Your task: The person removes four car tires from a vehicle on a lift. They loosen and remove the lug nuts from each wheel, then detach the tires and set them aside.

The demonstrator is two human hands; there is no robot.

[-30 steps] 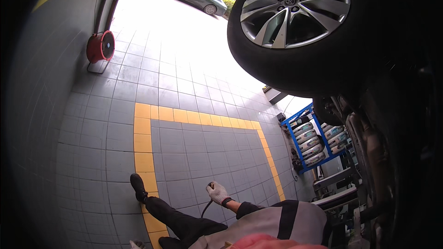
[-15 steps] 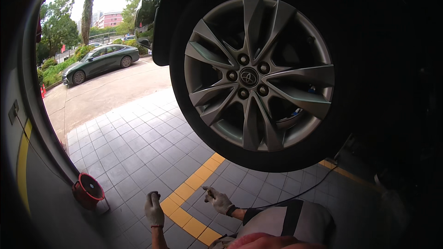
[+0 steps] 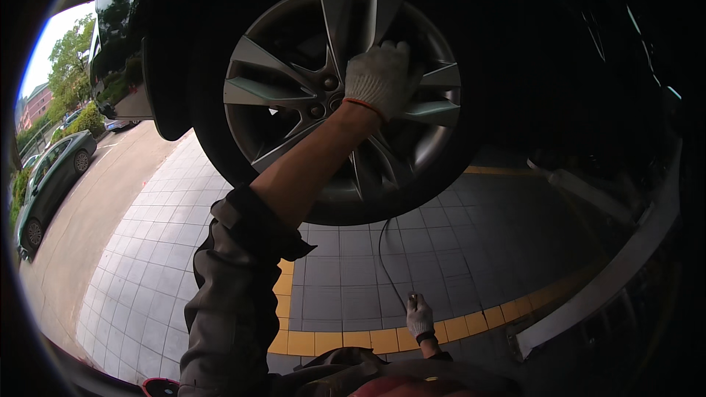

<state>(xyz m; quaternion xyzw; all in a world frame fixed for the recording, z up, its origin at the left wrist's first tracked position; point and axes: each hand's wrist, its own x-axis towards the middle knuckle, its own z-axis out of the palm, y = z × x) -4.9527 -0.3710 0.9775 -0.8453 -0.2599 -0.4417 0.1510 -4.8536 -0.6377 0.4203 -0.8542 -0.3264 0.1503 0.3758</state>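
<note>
A car wheel (image 3: 259, 93) with a silver spoked rim and black tyre hangs raised off the floor, up close. My left hand (image 3: 376, 81), in a pale knit glove, lies against the rim right of its hub. Its fingers curl round a spoke, the tips partly hidden, and the hand and wrist cover part of the hub and some lug nuts. Low and nearer me, my gloved right hand (image 3: 420, 317) is closed on the end of a thin black hose (image 3: 384, 259). A small fitting shows at its fingertips. The hose runs up from there behind the tyre.
Yellow tiles (image 3: 360, 340) form a line across the grey tiled floor (image 3: 346, 279). A long pale metal arm (image 3: 610, 279) slants along the right side. A dark green car (image 3: 55, 169) stands outside at left. Part of a red round device (image 3: 158, 388) shows at the lower left edge.
My left hand has risen from above the floor onto the wheel rim. My right hand keeps the hose end, now farther right and lower in view. The view has turned right.
</note>
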